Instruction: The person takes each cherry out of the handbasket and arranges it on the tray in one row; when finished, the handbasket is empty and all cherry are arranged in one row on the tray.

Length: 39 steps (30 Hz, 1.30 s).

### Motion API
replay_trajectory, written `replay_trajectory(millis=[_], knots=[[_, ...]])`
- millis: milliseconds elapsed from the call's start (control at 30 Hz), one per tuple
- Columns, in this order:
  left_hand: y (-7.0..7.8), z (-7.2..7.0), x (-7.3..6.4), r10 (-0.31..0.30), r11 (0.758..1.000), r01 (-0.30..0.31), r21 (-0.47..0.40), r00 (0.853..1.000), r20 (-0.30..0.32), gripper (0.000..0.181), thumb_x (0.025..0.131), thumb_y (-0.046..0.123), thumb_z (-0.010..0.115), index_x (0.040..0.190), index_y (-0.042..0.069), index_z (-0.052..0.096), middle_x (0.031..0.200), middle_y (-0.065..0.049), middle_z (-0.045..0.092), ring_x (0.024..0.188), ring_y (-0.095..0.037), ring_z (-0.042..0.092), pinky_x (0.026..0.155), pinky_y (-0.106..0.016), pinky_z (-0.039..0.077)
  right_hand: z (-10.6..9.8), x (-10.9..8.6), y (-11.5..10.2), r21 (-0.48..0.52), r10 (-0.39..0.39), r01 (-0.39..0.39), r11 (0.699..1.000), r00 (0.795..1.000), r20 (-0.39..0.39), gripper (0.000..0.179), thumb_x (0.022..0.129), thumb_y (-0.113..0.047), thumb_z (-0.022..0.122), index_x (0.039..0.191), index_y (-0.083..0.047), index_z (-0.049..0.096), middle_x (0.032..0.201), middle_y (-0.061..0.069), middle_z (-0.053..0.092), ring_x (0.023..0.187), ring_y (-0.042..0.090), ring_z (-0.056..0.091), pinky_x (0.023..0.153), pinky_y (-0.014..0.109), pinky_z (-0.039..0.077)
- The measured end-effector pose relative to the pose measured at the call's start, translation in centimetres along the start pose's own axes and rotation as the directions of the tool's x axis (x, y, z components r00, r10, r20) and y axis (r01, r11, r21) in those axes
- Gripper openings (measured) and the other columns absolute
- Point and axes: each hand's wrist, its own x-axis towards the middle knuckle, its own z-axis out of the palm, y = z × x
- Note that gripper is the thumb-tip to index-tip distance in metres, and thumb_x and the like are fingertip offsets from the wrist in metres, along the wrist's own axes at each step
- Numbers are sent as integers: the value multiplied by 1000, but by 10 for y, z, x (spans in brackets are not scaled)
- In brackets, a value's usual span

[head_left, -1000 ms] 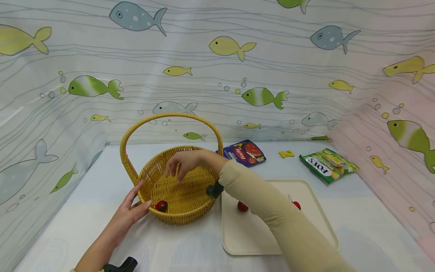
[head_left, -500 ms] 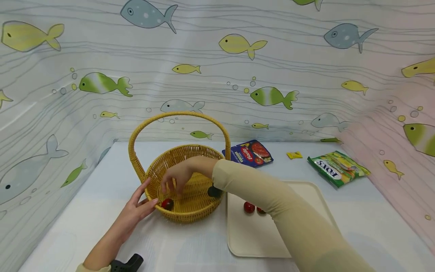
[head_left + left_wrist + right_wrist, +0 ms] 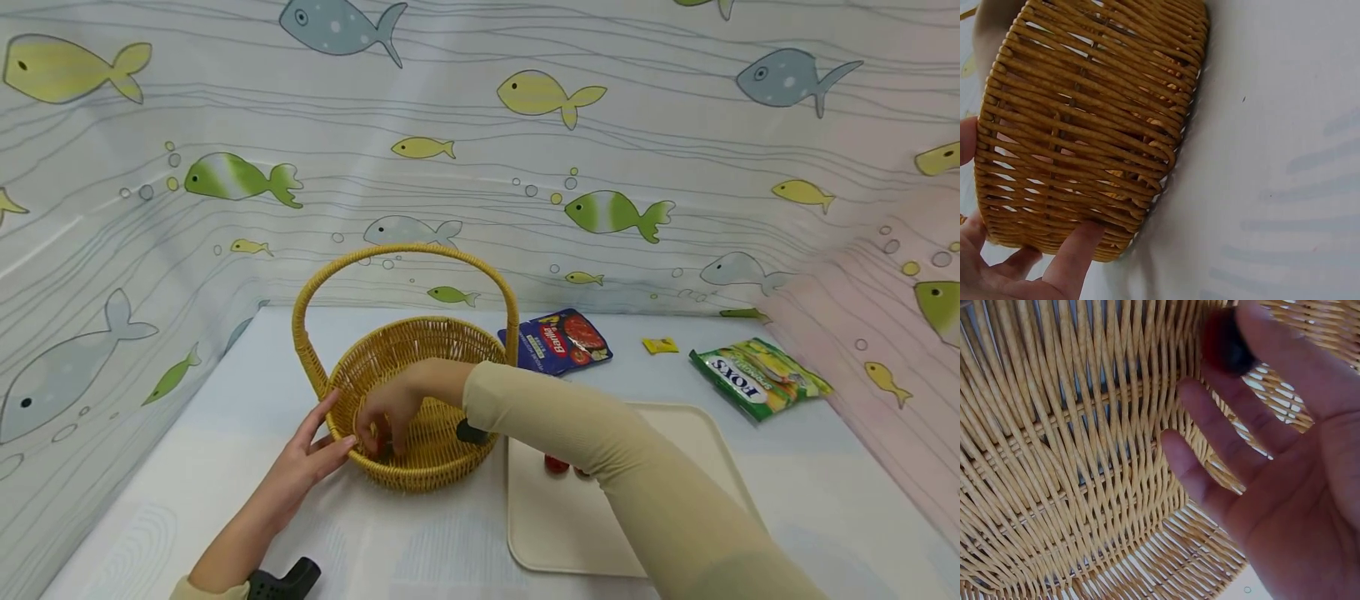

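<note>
A yellow wicker basket [image 3: 420, 478] with a tall arched handle stands on the table. My right hand [image 3: 393, 408] reaches down inside it. Thumb and forefinger pinch a small round red and dark cherry [image 3: 1230, 344] near the basket's wall, while the other fingers are extended. In the head view the hand partly covers this cherry. My left hand [image 3: 300, 467] rests against the basket's left side with spread fingers, and its thumb touches the rim. From the left wrist view, one finger [image 3: 1075, 259] presses the woven outer wall.
Right of the basket lies a cream tray [image 3: 570, 550] with red cherries [image 3: 556, 464], partly covered by my right sleeve. Behind are a blue Barilla pouch [image 3: 558, 342], a small yellow packet [image 3: 660, 345] and a green Fox's bag [image 3: 757, 377]. A fish-patterned wall backs the table.
My right hand has lowered into the basket and moved to the cherry at its near left side, now pinching it. The left hand stays at the basket. The view has shifted slightly.
</note>
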Motion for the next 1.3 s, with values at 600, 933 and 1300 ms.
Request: replay_trajectory(millis=[600,933,1300], knots=[[3,3,0,-35,999,35,18,999,-6,78,94,17,55,151,24,2,152,-14,-15,134,-46,16,94,-27,42,-7,-103,1,118,81,-38,992,920,-384,24,80,-7,73,102,-14,64,97,-2,61,87,11,60,75,23,48],[2,2,1,-27,999,27,19,1000,0,78,95,17,54,151,23,0,152,-13,-18,133,-47,14,89,-22,44,39,-190,-2,181,16,112,977,809,-588,25,82,-5,71,104,-8,61,101,-1,58,88,10,61,77,25,51],[2,4,2,-25,1000,25,16,1000,19,78,96,17,53,151,22,-2,151,-11,-20,133,-49,9,84,-16,44,112,-258,3,270,109,138,953,676,-729,26,82,-10,71,106,-10,61,103,0,59,89,12,63,82,32,51]])
